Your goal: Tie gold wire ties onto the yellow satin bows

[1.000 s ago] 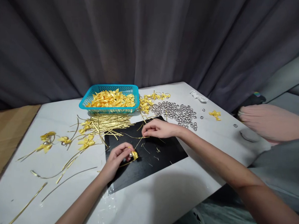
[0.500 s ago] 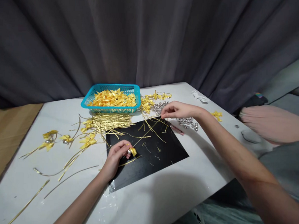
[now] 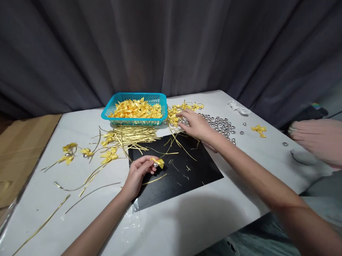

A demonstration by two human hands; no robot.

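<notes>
Left hand [image 3: 137, 175] closed in a narrow pinch, yellow bow [image 3: 160, 162] with its silver bead [image 3: 155, 165] at the fingertips, over the black mat [image 3: 162, 190]; right hand [image 3: 196, 125] farther out, thumb and fingers parted, near clustered bows [image 3: 173, 119] and loose beads [image 3: 220, 124] (blue basket [image 3: 165, 112] to their left); pinched bow well apart from that hand.

My left hand [image 3: 139, 173] holds a bow [image 3: 159, 162] over the left part of the mat [image 3: 171, 188]; my right hand [image 3: 197, 126] is near the mat's far edge, beads [image 3: 223, 125] lying to its right. Before the curtain [image 3: 163, 44], the basket [image 3: 134, 122] of bows [image 3: 138, 109] stands at the back of the table [image 3: 160, 233], a bundle of ties [image 3: 135, 134] just in front. Cardboard [image 3: 25, 140] lies beyond the table's left edge.
</notes>
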